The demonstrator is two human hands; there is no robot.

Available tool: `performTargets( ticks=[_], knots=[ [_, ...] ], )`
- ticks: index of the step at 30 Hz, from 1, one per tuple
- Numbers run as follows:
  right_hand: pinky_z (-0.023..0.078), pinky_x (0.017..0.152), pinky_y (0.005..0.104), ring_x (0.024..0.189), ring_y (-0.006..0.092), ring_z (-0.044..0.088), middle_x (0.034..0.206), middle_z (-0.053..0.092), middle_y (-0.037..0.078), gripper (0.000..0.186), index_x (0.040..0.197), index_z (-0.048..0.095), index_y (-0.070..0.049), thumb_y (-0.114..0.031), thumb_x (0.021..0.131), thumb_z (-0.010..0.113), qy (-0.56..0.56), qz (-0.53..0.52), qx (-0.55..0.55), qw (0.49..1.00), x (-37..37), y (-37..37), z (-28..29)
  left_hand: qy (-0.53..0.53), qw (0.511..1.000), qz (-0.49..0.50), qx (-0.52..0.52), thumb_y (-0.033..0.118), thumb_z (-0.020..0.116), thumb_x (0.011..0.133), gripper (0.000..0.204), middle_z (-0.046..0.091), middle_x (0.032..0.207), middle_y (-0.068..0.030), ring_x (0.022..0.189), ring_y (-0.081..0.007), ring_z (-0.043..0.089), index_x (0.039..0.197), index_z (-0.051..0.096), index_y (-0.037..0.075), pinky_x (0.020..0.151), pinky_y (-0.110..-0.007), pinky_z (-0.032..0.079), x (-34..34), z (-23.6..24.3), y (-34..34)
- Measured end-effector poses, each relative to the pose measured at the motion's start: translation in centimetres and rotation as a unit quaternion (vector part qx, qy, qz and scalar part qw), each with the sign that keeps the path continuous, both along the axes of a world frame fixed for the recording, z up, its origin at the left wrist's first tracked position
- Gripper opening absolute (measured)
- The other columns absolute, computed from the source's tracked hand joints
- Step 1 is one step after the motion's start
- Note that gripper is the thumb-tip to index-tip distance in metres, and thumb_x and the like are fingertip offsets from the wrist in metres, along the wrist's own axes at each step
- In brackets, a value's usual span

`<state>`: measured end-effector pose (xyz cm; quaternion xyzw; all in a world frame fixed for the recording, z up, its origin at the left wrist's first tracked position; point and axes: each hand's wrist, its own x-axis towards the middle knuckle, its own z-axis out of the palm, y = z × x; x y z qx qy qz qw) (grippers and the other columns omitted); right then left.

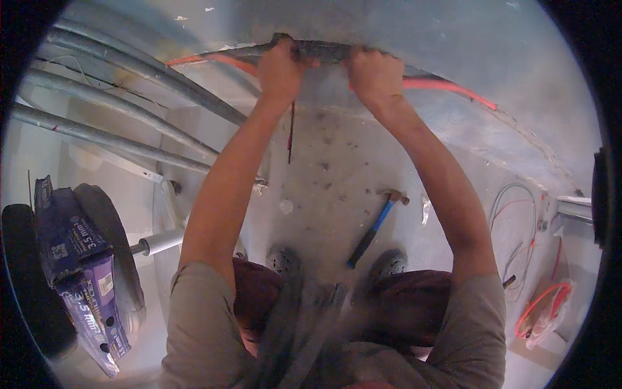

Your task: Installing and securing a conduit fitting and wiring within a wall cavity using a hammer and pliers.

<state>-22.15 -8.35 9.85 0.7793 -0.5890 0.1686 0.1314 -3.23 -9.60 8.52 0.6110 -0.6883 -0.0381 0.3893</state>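
Up at the wall groove [329, 50], my left hand [280, 70] and right hand [376, 76] curl at the orange tube [447, 85] (can't tell if either's closed on it); hammer [373, 232] on floor [317, 194].

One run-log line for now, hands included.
left hand: at wall groove | right hand: at same groove | orange tube: visible beside both hands | blue-handled hammer: on floor

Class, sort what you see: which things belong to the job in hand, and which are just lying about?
In the job:
- left hand
- right hand
- orange tube
- wall groove

Apparently just lying about, untouched:
- hammer
- purple box
- orange coil
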Motion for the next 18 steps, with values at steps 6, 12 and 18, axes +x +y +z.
performTargets(
  ticks=[6,12,18],
  knots=[
    [0.057,0.062,0.0465,0.072,0.0337,0.072,0.076,0.072,0.011,0.023,0.091,0.071,-0.008,-0.029,0.084,0.071,-0.011,0.013,-0.001,1.0,0.0,0.0,-0.2,-0.001,1.0,-0.025,0.008,0.026,0.087,0.068,0.038,0.072,0.078,-0.0162,0.078,-0.0355,0.071,0.089,0.07,0.001,0.071,-0.045,0.053,0.7,0.3,-0.1],
    [0.057,0.061,0.0454,0.069,0.0322,0.072,0.076,0.072,0.011,0.021,0.089,0.071,-0.01,-0.03,0.083,0.073,0.008,0.005,0.017,1.0,0.0,0.2,-0.1,-0.077,0.997,-0.024,0.018,0.022,0.082,0.074,0.027,0.073,0.081,-0.0168,0.08,-0.0354,0.072,0.092,0.072,0.005,0.071,-0.045,0.054,1.5,1.1,0.4],
    [0.057,0.059,0.0434,0.068,0.0305,0.072,0.075,0.072,0.011,0.02,0.086,0.071,-0.01,-0.03,0.083,0.073,-0.002,0.017,-0.035,0.999,0.0,0.1,-0.3,-0.095,0.995,-0.001,0.043,0.023,0.081,0.076,0.025,0.072,0.081,-0.0168,0.078,-0.0353,0.072,0.093,0.072,0.008,0.07,-0.046,0.054,1.8,1.0,0.1]
  ],
)
